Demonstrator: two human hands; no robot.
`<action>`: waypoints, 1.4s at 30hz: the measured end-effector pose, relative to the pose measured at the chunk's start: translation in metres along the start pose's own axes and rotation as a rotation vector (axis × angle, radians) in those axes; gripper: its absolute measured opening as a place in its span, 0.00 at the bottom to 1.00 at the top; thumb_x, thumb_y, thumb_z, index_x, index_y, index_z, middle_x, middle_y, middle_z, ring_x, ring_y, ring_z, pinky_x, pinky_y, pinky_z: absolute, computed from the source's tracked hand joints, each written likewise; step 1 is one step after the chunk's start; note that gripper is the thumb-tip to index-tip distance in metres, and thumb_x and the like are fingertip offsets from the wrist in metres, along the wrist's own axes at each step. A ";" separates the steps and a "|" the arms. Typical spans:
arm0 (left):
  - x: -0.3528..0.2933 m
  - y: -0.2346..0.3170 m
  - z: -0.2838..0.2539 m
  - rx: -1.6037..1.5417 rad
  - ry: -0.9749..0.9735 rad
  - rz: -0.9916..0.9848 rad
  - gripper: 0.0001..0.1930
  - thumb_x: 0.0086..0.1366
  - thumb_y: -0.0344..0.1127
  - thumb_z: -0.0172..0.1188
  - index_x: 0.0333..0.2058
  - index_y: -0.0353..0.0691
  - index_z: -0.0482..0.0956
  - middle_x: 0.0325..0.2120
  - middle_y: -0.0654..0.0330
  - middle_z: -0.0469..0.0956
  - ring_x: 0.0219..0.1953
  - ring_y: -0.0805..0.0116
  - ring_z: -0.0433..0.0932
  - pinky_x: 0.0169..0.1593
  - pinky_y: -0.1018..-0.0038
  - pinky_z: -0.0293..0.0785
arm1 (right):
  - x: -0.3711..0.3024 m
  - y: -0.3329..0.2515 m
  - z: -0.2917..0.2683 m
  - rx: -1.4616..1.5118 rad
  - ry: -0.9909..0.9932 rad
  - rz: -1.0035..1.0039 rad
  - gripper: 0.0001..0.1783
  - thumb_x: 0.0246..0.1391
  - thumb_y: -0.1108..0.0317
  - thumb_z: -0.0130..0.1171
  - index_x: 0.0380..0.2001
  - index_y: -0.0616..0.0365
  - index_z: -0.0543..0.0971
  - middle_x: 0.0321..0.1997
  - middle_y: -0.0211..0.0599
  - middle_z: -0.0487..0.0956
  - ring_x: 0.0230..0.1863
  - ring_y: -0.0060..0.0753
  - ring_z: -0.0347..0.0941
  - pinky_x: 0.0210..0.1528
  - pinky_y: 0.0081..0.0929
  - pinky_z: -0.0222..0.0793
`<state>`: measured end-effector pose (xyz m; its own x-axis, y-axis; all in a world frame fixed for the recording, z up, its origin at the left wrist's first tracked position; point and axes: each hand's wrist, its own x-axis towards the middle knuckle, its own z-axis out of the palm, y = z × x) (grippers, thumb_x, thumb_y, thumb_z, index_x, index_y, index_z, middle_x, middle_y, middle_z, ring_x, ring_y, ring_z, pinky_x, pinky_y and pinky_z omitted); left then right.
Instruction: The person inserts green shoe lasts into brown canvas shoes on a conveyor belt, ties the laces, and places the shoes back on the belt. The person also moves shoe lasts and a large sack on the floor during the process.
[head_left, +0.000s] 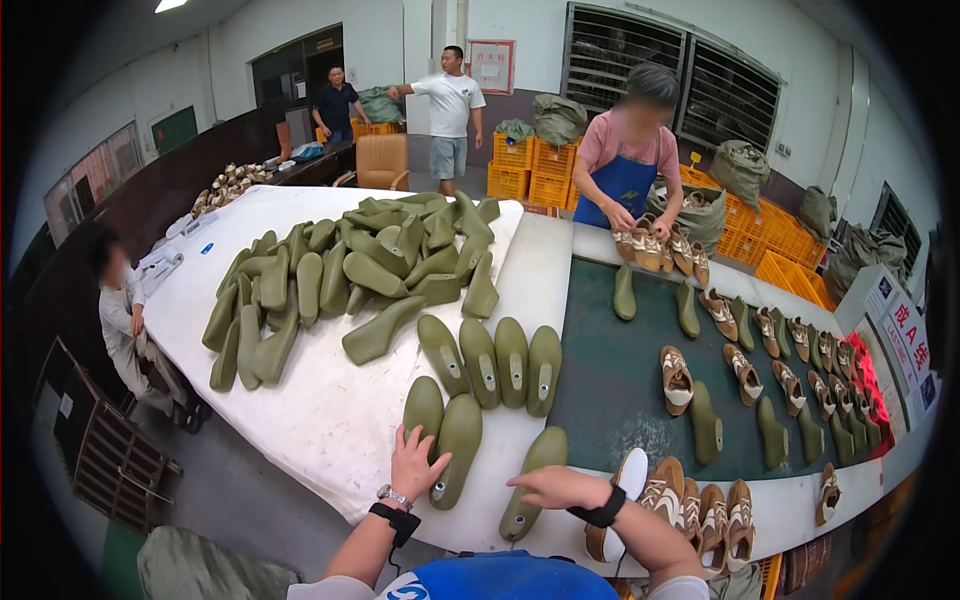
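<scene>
My left hand [414, 468] is open, fingers spread over the near ends of two olive-green shoe lasts. The shorter-looking left last [424, 403] lies partly under my fingers; the right last [461, 435] is beside my thumb. My right hand [555, 488] reaches over another green last [545, 450], fingers stretched to the left and partly hidden. Whether it presses on that last, I cannot tell. Just beyond, several lasts [512, 362] lie side by side in a row. A heap of loose lasts [370, 250] covers much of the white tabletop [300, 425].
Brown-and-white sneakers [740, 520] stand by my right forearm, beside a white-soled shoe [625, 490]. A dark green conveyor belt [620, 400] carries lasts and sneakers. Across it, a co-worker in a blue apron [630, 185] handles sneakers. Orange crates [550, 170] stand behind.
</scene>
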<state>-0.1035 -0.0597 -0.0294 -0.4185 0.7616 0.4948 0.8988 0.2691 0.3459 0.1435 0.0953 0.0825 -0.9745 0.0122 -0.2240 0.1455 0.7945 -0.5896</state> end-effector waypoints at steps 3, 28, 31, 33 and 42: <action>0.007 -0.018 0.003 -0.147 -0.030 -0.146 0.25 0.52 0.46 0.65 0.46 0.37 0.74 0.53 0.43 0.65 0.56 0.39 0.62 0.56 0.55 0.66 | 0.027 -0.015 0.030 0.011 -0.066 -0.004 0.23 0.53 0.64 0.53 0.54 0.54 0.71 0.42 0.54 0.78 0.44 0.55 0.73 0.47 0.44 0.69; -0.225 -0.110 -0.102 -0.514 -0.114 -0.907 0.27 0.61 0.47 0.56 0.56 0.39 0.67 0.40 0.52 0.79 0.41 0.61 0.78 0.45 0.68 0.74 | 0.031 -0.109 0.059 0.149 -0.459 -0.246 0.21 0.53 0.66 0.56 0.51 0.56 0.72 0.44 0.50 0.77 0.44 0.55 0.73 0.46 0.40 0.71; -0.381 -0.133 -0.150 -0.211 -0.142 -1.416 0.23 0.60 0.44 0.53 0.53 0.42 0.72 0.43 0.48 0.78 0.43 0.53 0.78 0.47 0.64 0.73 | 0.046 -0.125 0.064 0.095 -0.529 -0.329 0.21 0.53 0.66 0.56 0.51 0.56 0.72 0.44 0.50 0.77 0.44 0.55 0.73 0.46 0.40 0.71; -0.489 -0.119 -0.179 0.058 -0.273 -1.748 0.22 0.58 0.40 0.51 0.50 0.40 0.75 0.46 0.47 0.76 0.48 0.48 0.75 0.51 0.59 0.72 | 0.064 -0.142 0.069 0.051 -0.566 -0.379 0.21 0.53 0.66 0.56 0.51 0.56 0.72 0.45 0.50 0.77 0.44 0.55 0.73 0.46 0.40 0.70; -0.703 -0.135 -0.128 -0.144 -0.487 -2.023 0.18 0.59 0.41 0.49 0.41 0.36 0.79 0.42 0.48 0.79 0.45 0.51 0.77 0.49 0.59 0.71 | 0.228 -0.288 0.118 -0.201 -0.696 -0.667 0.21 0.53 0.66 0.56 0.51 0.58 0.73 0.46 0.50 0.76 0.46 0.54 0.73 0.47 0.39 0.70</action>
<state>0.0528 -0.7072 -0.3220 -0.4950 -0.4115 -0.7653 -0.6964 0.7146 0.0662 -0.1008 -0.2026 0.1097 -0.5183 -0.7855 -0.3381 -0.4923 0.5973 -0.6331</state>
